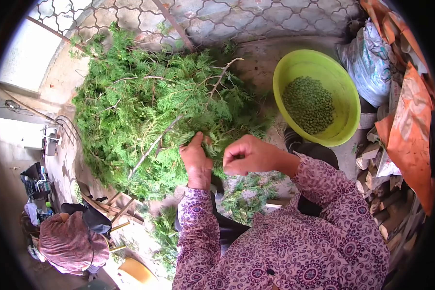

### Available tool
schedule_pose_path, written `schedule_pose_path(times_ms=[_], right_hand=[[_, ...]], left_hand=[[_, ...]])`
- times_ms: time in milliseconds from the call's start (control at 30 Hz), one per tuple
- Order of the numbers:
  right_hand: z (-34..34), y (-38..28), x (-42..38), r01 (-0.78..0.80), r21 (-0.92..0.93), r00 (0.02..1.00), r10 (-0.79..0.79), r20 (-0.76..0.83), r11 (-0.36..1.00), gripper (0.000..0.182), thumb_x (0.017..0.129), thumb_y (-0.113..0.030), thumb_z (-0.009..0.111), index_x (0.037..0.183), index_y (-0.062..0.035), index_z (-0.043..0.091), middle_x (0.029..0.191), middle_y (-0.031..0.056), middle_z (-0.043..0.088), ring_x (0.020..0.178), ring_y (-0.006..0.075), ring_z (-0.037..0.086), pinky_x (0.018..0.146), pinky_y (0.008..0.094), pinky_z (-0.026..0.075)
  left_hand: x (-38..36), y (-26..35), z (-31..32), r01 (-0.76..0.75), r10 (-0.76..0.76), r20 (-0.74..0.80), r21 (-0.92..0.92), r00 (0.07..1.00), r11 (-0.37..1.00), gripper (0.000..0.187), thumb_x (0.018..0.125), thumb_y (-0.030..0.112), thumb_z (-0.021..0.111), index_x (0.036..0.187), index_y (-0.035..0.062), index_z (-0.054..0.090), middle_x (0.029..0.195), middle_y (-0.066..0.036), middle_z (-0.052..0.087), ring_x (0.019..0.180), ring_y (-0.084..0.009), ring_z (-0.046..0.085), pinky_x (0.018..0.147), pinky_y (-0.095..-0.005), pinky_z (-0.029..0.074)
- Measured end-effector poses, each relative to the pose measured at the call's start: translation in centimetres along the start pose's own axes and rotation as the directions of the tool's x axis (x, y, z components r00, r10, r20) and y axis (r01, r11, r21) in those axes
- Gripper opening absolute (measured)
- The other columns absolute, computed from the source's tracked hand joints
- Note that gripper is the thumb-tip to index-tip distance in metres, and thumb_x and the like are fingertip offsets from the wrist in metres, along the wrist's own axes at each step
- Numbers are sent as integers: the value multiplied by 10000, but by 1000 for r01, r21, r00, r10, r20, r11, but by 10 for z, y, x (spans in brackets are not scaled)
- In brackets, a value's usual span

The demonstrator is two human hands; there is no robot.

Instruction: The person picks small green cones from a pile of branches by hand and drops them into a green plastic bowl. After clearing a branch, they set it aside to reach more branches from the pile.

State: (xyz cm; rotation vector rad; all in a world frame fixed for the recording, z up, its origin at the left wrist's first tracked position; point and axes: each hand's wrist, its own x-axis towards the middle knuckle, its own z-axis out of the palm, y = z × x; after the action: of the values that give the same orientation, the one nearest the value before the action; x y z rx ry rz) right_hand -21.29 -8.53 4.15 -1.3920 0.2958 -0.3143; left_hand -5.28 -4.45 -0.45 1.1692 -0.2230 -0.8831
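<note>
A big heap of green conifer branches (140,111) lies in front of me, with bare woody twigs sticking out. My left hand (195,162) grips a leafy sprig at the heap's near edge. Close beside it, my right hand (249,155) is curled with fingertips pinched together on the same sprig; what it pinches is too small to tell. To the right stands a lime-green plastic bowl (345,96) holding a layer of small green berries (308,104). Both arms wear purple patterned sleeves.
White and orange sacks (372,63) and stacked firewood (386,212) line the right side. A wire mesh fence (203,19) runs behind the heap. Loose sprigs (246,193) lie on my lap. Lower left are a pink cloth bundle (70,241) and wooden sticks.
</note>
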Motion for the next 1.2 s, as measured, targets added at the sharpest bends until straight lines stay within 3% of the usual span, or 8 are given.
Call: schedule_pose_path(times_ms=[67,133,367,700,800,933,1133,1200], right_hand=[[-4,-1,-2,100,-1,993,-100,68,995,110,777,-116,569,778,-7,587,610,31,547,504,67,493,436,190,348],[-9,5,-4,-32,448,998,51,-30,894,147,784,-116,556,880,-5,565,751,46,578,547,73,511,440,192,356],[-17,16,7,-232,242,959,263,-104,942,206,773,-163,615,883,-5,540,747,35,555,578,66,499,468,195,369],[0,30,22,-169,-31,936,151,-317,985,262,708,-240,688,724,2,586,592,35,554,509,68,502,460,222,394],[0,26,19,-177,77,962,189,-198,981,157,743,-166,644,767,-15,608,597,-17,526,545,42,485,494,207,377],[11,10,8,110,-103,993,-106,43,989,100,713,-110,628,727,-13,614,640,28,592,598,63,524,553,225,406],[-58,-15,-4,213,-391,830,-377,-411,896,115,710,-118,622,782,-28,616,704,35,606,647,69,542,588,229,438],[-89,-21,-28,8,-376,718,-267,-643,927,130,700,-96,599,816,-41,616,782,57,618,709,129,576,628,262,453]], left_hand=[[9,6,-9,63,-64,-55,-18,996,998,133,792,7,510,902,-16,581,745,-71,598,565,-145,548,430,-226,398],[13,8,-20,120,-121,-7,-74,993,990,95,765,5,555,849,-12,596,699,-74,597,586,-150,557,466,-254,446],[8,12,-12,212,-212,-22,-15,977,977,115,767,86,582,841,-2,590,653,-68,564,536,-125,495,396,-222,358],[1,1,-10,193,-192,15,-75,981,978,120,774,40,577,880,-12,598,775,-63,600,584,-130,518,447,-243,392],[4,4,-14,236,-230,85,-77,969,969,143,792,50,576,921,-13,583,825,-77,611,631,-153,557,519,-265,457],[13,8,-13,309,-302,70,-270,951,912,167,804,89,579,957,23,563,855,-79,614,702,-201,595,608,-338,515],[7,21,-19,448,-266,429,-410,863,795,181,815,130,573,939,40,476,894,-131,554,484,-103,393,420,-236,377],[7,21,-22,464,-264,450,-424,853,777,212,817,138,570,960,43,446,947,-150,531,466,-93,341,401,-232,323]])
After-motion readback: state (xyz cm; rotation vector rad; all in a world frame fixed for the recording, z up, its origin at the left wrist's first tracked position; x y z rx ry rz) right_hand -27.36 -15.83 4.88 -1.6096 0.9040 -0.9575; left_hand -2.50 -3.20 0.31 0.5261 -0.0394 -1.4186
